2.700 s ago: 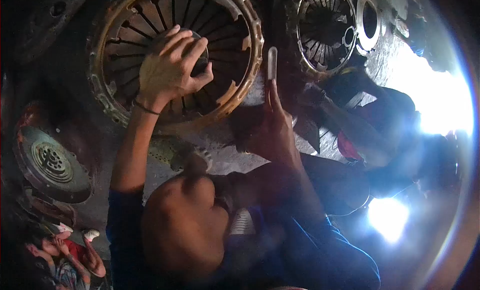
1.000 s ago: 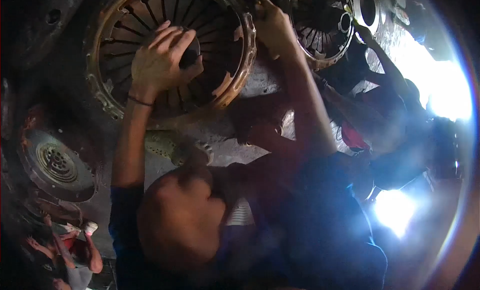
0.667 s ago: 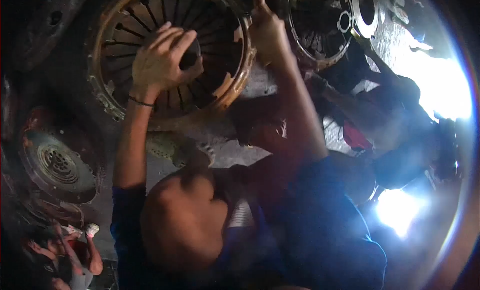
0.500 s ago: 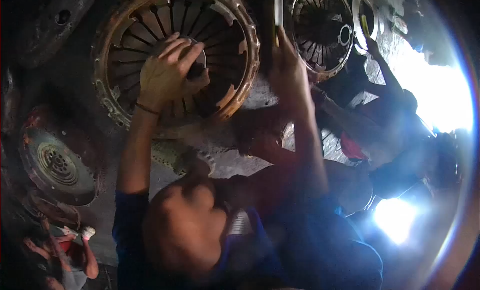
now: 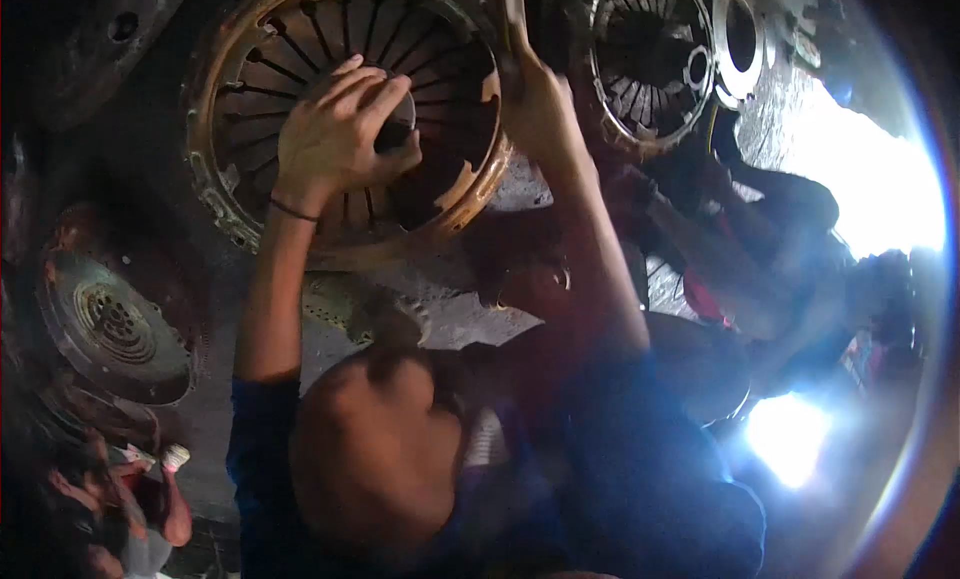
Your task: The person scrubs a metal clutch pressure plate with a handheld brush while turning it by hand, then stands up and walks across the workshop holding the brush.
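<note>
A large rusty clutch cover (image 5: 478,207) with radial fingers lies at the upper middle. My left hand (image 5: 340,134) is over its centre, fingers curved around a dark, round metal piece with a pale rim (image 5: 402,124); the palm side is hidden. At the cover's right edge, my right hand (image 5: 540,109) is closed around the long narrow handle of a tool (image 5: 515,17). The tool's far end runs out of the top of the view, so its kind does not show.
A second clutch cover (image 5: 652,129) and a flat metal ring (image 5: 738,79) lie at the upper right. On the left is a round plate (image 5: 120,329) with concentric rings. A co-worker (image 5: 790,219) bends near bright light on the right. Another person (image 5: 150,519) is at lower left. A blurred head (image 5: 380,449) fills the bottom middle.
My right hand has moved left with the tool, closer to the large cover's rim. My left hand has stayed on the round piece. The co-worker's raised hand with a yellow tool has come down.
</note>
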A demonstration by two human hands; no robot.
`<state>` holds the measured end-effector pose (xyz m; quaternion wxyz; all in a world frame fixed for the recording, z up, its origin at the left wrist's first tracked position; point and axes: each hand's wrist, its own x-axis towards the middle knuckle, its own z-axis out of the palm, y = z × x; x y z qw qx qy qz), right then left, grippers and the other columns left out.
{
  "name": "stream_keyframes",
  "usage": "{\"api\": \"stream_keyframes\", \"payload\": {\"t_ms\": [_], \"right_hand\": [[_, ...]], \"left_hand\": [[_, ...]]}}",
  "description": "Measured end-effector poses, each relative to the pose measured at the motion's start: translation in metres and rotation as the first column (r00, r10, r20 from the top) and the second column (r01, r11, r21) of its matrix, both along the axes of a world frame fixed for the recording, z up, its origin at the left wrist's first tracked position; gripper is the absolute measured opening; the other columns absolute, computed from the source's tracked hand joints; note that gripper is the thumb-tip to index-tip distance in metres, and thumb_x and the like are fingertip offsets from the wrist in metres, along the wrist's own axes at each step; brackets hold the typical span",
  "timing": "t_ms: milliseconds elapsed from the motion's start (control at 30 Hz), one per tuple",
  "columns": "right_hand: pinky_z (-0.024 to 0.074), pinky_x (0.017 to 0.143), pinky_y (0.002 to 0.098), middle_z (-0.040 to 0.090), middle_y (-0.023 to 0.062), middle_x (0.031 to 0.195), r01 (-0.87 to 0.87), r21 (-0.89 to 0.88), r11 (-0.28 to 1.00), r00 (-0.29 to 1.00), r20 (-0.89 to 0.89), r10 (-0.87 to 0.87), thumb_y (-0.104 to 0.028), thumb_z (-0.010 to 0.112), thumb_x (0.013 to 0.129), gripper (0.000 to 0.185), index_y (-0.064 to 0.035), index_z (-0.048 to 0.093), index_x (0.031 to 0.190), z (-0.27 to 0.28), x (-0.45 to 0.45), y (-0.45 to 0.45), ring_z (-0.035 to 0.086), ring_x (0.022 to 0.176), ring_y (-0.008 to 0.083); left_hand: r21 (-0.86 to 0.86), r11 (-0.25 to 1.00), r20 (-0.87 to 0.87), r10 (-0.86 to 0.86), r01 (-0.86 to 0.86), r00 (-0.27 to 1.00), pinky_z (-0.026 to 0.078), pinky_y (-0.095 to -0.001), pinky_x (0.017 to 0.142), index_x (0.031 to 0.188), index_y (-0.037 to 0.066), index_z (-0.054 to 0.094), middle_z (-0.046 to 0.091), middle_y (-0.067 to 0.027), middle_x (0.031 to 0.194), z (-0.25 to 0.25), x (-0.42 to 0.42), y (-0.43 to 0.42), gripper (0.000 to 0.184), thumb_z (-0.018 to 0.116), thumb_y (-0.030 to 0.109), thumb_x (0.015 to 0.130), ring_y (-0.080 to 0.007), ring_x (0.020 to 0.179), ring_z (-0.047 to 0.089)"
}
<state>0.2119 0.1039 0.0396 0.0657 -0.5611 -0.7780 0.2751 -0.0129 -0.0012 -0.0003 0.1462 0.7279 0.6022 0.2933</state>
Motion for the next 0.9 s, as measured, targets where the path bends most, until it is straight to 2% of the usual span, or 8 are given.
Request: {"api": "stream_keyframes", "payload": {"t_ms": [133, 267, 333, 467, 633, 767, 867, 900], "right_hand": [[0.0567, 0.081, 0.0463, 0.074, 0.0268, 0.108, 0.027, -0.260, 0.965, 0.968, 0.248, 0.040, -0.019, 0.056, 0.101, 0.033, -0.0073, 0.065, 0.131, 0.029, -0.022, 0.092, 0.075, 0.101, 0.0386], [0.0602, 0.085, 0.0485, 0.070, 0.0322, 0.114, 0.007, -0.025, 1.000, 0.990, -0.142, -0.011, -0.013, 0.064, 0.095, 0.062, -0.0067, 0.046, 0.154, 0.055, 0.001, 0.014, 0.072, 0.106, 0.0450], [0.0593, 0.082, 0.0508, 0.071, 0.0325, 0.109, -0.061, -0.008, 0.998, 0.997, 0.046, 0.061, -0.011, 0.062, 0.094, 0.065, -0.0078, 0.043, 0.156, 0.015, -0.002, -0.009, 0.072, 0.102, 0.0465], [0.0547, 0.063, 0.0438, 0.074, 0.0187, 0.077, 0.205, -0.336, 0.919, 0.962, 0.242, -0.126, -0.031, 0.052, 0.105, 0.047, -0.0203, 0.056, 0.151, 0.019, -0.041, 0.087, 0.068, 0.061, 0.0267], [0.0536, 0.096, 0.0385, 0.076, 0.0220, 0.113, 0.057, 0.026, 0.998, 0.986, -0.156, -0.052, -0.005, 0.047, 0.104, 0.052, -0.0168, 0.051, 0.155, 0.045, -0.001, 0.012, 0.072, 0.111, 0.0244], [0.0589, 0.074, 0.0418, 0.072, 0.0293, 0.095, 0.070, 0.036, 0.997, 0.995, -0.075, -0.067, -0.009, 0.062, 0.089, 0.064, -0.0111, 0.051, 0.151, -0.033, -0.019, 0.032, 0.076, 0.087, 0.0382], [0.0573, 0.065, 0.0393, 0.074, 0.0191, 0.079, 0.127, -0.295, 0.947, 0.990, 0.097, -0.103, -0.021, 0.058, 0.100, 0.050, -0.0093, 0.057, 0.148, 0.033, -0.042, 0.083, 0.076, 0.076, 0.0254], [0.0588, 0.075, 0.0365, 0.078, 0.0195, 0.096, 0.108, -0.260, 0.960, 0.994, 0.040, -0.101, -0.021, 0.057, 0.104, 0.048, -0.0110, 0.055, 0.151, 0.058, -0.038, 0.068, 0.076, 0.088, 0.0199]], "left_hand": [[-0.027, 0.998, 0.007, -0.060, 0.061, 0.998, 0.058, -0.0464, 0.099, 0.115, 0.012, 0.071, 0.074, -0.0093, 0.111, 0.005, -0.004, 0.001, 0.048, 0.077, 0.039, 0.076, -0.0277, 0.113, 0.070], [0.058, 0.998, -0.041, 0.013, -0.010, 0.999, 0.058, -0.0440, 0.098, 0.113, 0.010, 0.071, 0.074, -0.0096, 0.110, 0.002, -0.006, 0.006, 0.047, 0.077, 0.037, 0.076, -0.0276, 0.109, 0.071], [0.024, 1.000, -0.014, -0.003, 0.003, 1.000, 0.058, -0.0442, 0.098, 0.112, 0.010, 0.071, 0.073, -0.0094, 0.110, 0.002, -0.003, 0.001, 0.046, 0.077, 0.037, 0.076, -0.0277, 0.108, 0.071], [0.022, 0.997, 0.054, -0.076, 0.075, 0.996, 0.057, -0.0453, 0.099, 0.107, 0.010, 0.071, 0.073, -0.0091, 0.111, 0.007, -0.009, 0.010, 0.041, 0.078, 0.036, 0.076, -0.0281, 0.105, 0.071], [0.009, 0.999, -0.066, -0.047, 0.048, 0.997, 0.058, -0.0437, 0.104, 0.113, 0.012, 0.070, 0.073, -0.0090, 0.110, 0.008, -0.005, 0.006, 0.044, 0.079, 0.034, 0.076, -0.0291, 0.109, 0.071], [-0.024, 0.996, 0.040, -0.088, 0.089, 0.995, 0.056, -0.0472, 0.107, 0.114, 0.015, 0.069, 0.072, -0.0081, 0.116, 0.004, -0.004, 0.001, 0.045, 0.081, 0.034, 0.074, -0.0315, 0.113, 0.070], [-0.075, 0.991, 0.034, -0.106, 0.108, 0.994, 0.055, -0.0482, 0.108, 0.114, 0.015, 0.070, 0.072, -0.0096, 0.117, 0.012, -0.010, 0.005, 0.047, 0.081, 0.035, 0.074, -0.0324, 0.114, 0.070], [-0.103, 0.989, 0.029, -0.107, 0.109, 0.994, 0.055, -0.0483, 0.107, 0.115, 0.014, 0.070, 0.072, -0.0103, 0.117, 0.014, -0.008, 0.004, 0.047, 0.081, 0.035, 0.074, -0.0325, 0.114, 0.070]]}}
